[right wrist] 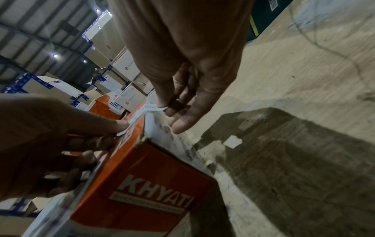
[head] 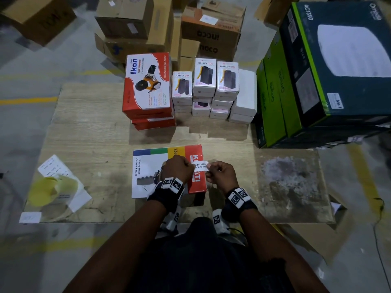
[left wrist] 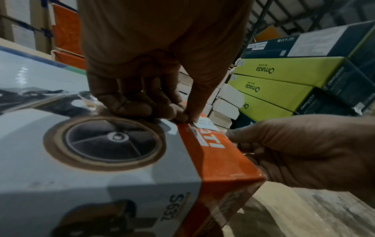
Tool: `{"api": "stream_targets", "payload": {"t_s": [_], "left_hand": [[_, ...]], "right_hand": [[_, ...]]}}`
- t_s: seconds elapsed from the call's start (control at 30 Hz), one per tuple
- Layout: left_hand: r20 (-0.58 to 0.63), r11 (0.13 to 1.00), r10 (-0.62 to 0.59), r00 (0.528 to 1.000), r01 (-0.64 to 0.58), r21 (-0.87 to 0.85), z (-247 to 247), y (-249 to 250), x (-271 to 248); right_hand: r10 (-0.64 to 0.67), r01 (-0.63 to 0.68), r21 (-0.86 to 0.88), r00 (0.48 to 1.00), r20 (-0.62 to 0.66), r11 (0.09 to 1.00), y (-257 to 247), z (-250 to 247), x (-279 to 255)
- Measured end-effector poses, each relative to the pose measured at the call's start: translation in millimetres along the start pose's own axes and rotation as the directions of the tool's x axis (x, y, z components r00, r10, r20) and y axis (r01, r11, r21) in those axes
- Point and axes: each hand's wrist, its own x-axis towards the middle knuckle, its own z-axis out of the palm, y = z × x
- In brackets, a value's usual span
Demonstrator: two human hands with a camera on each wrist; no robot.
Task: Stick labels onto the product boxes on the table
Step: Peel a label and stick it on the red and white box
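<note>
- Fingers of the left hand (head: pixel 176 168) curl down onto the box (head: pixel 148 172), thumb and forefinger pinching one end of the label (head: pixel 202 166) against the red band on top.
- Fingers of the right hand (head: pixel 220 174) pinch the label's other end, at 3 o'clock from the left hand, just past the box's right edge; the wrist view shows the remaining fingers loosely extended below the pinch.
- Label position: it spans the gap between the two hands, over the box's right top edge. The left end looks pressed down; the right end is in the air, not yet stuck.
- Box position: it lies flat on the table (head: pixel 88 132), near the 6 o'clock edge, directly in front of the person.
- Risk, crease: the strip sags a little between the pinches. If the right end comes down while slack, it will likely wrinkle or trap a bubble at the corner.
- Risk, skew: the label seems meant to wrap over the edge onto the side. Pulling it off-line would set it crooked, and lifting it again may tear it.
- Risk, self-sticking: the free end curls near the right thumb; adhesive could fold onto itself or cling to skin.
- Risk, box shift: only the left hand weighs on the box. A hard tug toward 3 o'clock could slide it.
- Other stock (head: pixel 213 89) sits at 12 o'clock, well apart and out of the way.
</note>
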Motion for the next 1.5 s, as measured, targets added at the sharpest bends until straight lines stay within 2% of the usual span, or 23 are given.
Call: {"api": "stream_targets", "payload": {"t_s": [0.17, 0.27, 0.37, 0.47, 0.57, 0.67, 0.73, 0.83, 0.93, 1.1, 1.27, 1.4, 1.5], "left_hand": [[-0.019, 1.0, 0.014, 1.0, -0.013, 0.022, 1.3, 4.4, 0.8], [-0.064, 0.999, 0.028, 0.998, -0.029, -0.02, 0.6, -1.2, -0.1], [-0.075, 0.992, 0.129, 0.989, -0.127, 0.026, 3.1, -4.4, -4.1], [-0.062, 0.949, 0.276, 0.959, -0.262, 0.173, 3.5, -6.3, -9.3], [0.022, 0.866, 0.377, 0.926, -0.361, 0.346, 4.1, -9.1, -12.5], [0.102, 0.756, 0.414, 0.905, -0.404, 0.516, 6.4, -12.1, -10.0], [0.154, 0.708, 0.427, 0.891, -0.435, 0.556, 9.8, -14.9, -11.5], [0.213, 0.652, 0.487, 0.847, -0.515, 0.556, 13.6, -24.5, -16.4], [0.221, 0.616, 0.529, 0.819, -0.55, 0.565, 14.8, -32.2, -18.3], [0.148, 0.634, 0.49, 0.859, -0.467, 0.616, 25.0, -33.2, -23.3], [0.136, 0.682, 0.493, 0.859, -0.479, 0.553, 27.9, -39.7, -25.6], [0.135, 0.691, 0.531, 0.836, -0.52, 0.502, 22.0, -45.1, -24.5], [0.177, 0.616, 0.613, 0.77, -0.606, 0.503, 19.4, -70.0, -25.3]], "right_hand": [[0.045, -0.044, -0.035, 0.999, 0.03, 0.998, 3.1, 0.7, 5.1], [0.062, -0.069, -0.13, 0.997, -0.055, 0.989, 3.0, -4.7, 9.1], [-0.087, 0.05, -0.212, 0.983, -0.165, 0.976, -0.3, -13.4, 10.2], [-0.245, 0.221, -0.242, 0.967, -0.074, 0.945, -8.6, -3.4, 5.7], [-0.27, 0.262, -0.429, 0.962, 0.043, 0.865, -7.4, 9.7, 2.5], [-0.287, 0.278, -0.536, 0.956, 0.069, 0.797, -9.6, 13.0, 0.7], [-0.274, 0.278, -0.594, 0.957, 0.099, 0.755, -9.5, 15.3, -1.1], [-0.271, 0.287, -0.726, 0.952, 0.142, 0.626, -3.8, 17.4, -0.7], [-0.272, 0.321, -0.743, 0.943, 0.192, 0.587, 0.7, 11.1, 0.4], [-0.253, 0.367, -0.733, 0.93, 0.269, 0.572, 1.7, 4.0, -0.6], [-0.273, 0.355, -0.726, 0.933, 0.234, 0.589, 4.8, 2.5, -5.8], [-0.273, 0.362, -0.655, 0.932, 0.239, 0.663, -0.2, -9.5, -8.3], [-0.174, 0.33, -0.528, 0.93, 0.323, 0.782, 1.1, -22.9, -0.7]]}}
